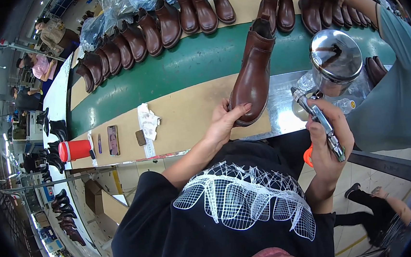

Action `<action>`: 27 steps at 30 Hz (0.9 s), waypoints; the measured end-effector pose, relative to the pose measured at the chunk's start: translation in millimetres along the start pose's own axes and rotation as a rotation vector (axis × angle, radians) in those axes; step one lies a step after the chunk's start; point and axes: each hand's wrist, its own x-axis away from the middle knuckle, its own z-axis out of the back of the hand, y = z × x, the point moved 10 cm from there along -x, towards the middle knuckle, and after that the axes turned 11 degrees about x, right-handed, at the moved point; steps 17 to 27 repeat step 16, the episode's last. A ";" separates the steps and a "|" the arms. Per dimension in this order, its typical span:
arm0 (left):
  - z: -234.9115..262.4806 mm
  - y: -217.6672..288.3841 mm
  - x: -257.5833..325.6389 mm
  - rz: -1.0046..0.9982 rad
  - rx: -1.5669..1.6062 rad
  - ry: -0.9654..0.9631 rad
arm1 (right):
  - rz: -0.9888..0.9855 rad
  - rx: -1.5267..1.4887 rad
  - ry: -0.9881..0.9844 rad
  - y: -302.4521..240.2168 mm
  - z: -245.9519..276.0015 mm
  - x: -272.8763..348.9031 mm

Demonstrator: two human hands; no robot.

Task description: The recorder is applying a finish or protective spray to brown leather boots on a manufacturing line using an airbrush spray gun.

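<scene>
A brown leather ankle boot [253, 76] is held up over the bench, toe toward me and shaft pointing away. My left hand [225, 120] grips its toe end, thumb lying across the upper. In my right hand [331, 140] is a metal spray gun [318, 115], its nozzle end pointing up and left toward the boot. A shiny round metal cup [336, 60] with a lid sits just beyond the gun; whether the two are joined I cannot tell. An orange curved piece [308, 156] shows beside my right hand.
Brown boots [152, 33] stand in a curved row along the green bench [176, 65]. A co-worker's arm [355, 0] reaches over boots at right. A phone [113, 140], white cloth [148, 121], brown block [140, 137] and red jug [75, 150] lie at left. Clear bottles [344, 105] lie right.
</scene>
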 end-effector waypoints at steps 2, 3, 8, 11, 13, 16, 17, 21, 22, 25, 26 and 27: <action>0.3 3.0 -1.2 -0.017 0.005 0.013 | -0.010 0.001 0.003 4.0 -0.5 0.1; 1.5 3.4 -1.9 -0.016 0.005 0.014 | -0.013 0.004 0.007 5.8 -0.4 0.5; -0.9 7.6 -2.9 -0.030 0.034 -0.021 | -0.030 0.012 0.025 12.1 1.2 2.7; -4.1 10.6 0.5 -0.007 0.051 -0.014 | -0.033 0.010 0.043 15.9 3.4 5.6; 1.7 10.1 -1.3 -0.017 0.034 -0.003 | -0.062 -0.029 0.041 21.8 4.1 8.1; 15.7 6.9 -5.2 0.021 -0.024 0.017 | -0.105 -0.068 0.040 27.7 5.1 12.2; 15.7 6.9 -5.2 0.021 -0.024 0.017 | -0.105 -0.068 0.040 27.7 5.1 12.2; 15.7 6.9 -5.2 0.021 -0.024 0.017 | -0.105 -0.068 0.040 27.7 5.1 12.2; 15.7 6.9 -5.2 0.021 -0.024 0.017 | -0.105 -0.068 0.040 27.7 5.1 12.2; 15.7 6.9 -5.2 0.021 -0.024 0.017 | -0.105 -0.068 0.040 27.7 5.1 12.2; 15.7 6.9 -5.2 0.021 -0.024 0.017 | -0.105 -0.068 0.040 27.7 5.1 12.2; 15.7 6.9 -5.2 0.021 -0.024 0.017 | -0.105 -0.068 0.040 27.7 5.1 12.2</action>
